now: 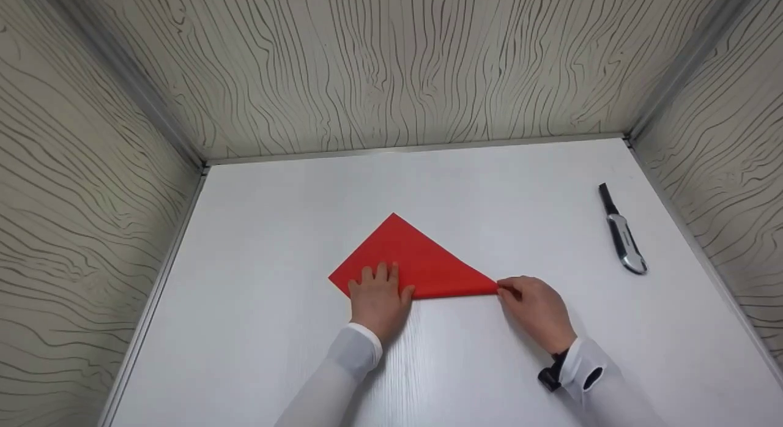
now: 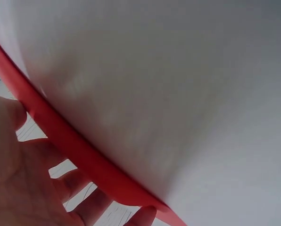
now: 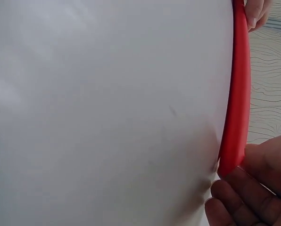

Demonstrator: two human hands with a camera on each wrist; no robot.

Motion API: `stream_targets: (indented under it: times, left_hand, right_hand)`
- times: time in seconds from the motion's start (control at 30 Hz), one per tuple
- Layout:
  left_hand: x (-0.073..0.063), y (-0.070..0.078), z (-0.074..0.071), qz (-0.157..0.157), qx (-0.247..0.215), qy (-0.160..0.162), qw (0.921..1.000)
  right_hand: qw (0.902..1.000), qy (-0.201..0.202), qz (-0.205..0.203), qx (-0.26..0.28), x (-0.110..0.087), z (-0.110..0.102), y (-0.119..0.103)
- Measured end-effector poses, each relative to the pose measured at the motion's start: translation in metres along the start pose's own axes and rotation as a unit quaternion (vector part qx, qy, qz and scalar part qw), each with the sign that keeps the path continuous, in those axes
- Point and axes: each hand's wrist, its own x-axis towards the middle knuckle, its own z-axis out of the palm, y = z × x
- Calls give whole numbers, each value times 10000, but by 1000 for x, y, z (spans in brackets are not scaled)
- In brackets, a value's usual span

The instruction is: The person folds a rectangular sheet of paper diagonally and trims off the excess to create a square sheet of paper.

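Note:
A folded sheet of red paper (image 1: 428,262) lies on the white table, with its peak pointing away and a narrow tip out to the right. Spread fingers of my left hand (image 1: 380,301) press on the paper's left part near its front edge. At the right tip, my right hand (image 1: 538,311) pinches the paper between thumb and fingers. From the left wrist view, the red paper (image 2: 84,150) appears as a band along the fingers. The right wrist view shows the paper's tip (image 3: 232,155) between thumb and fingers.
A utility knife (image 1: 625,240) with a black and silver body lies at the right of the white table (image 1: 257,231). Wood-patterned panels (image 1: 391,66) stand behind and on both sides, with grey metal strips along the table's edges.

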Motion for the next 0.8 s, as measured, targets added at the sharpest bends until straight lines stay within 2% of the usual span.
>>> stream_targets:
  times: [0.13,0.33,0.5,0.8]
  left_hand:
    - [0,2,1,-17,30,15,10000]
    - [0,2,3,-71,50,62,9999]
    - [0,3,5,-61,95,64,9999]
    - [-1,4,0,-70,160,40,9998]
  right_hand:
    - [9986,43,-353,-381,-2,1,0]
    - [9899,-68,-956,-1045,-1,2,-1]
    - [9880,-99,-996,-1178,-1,3,-2]
    - [9932,100,-788,-853,-2,3,-2]
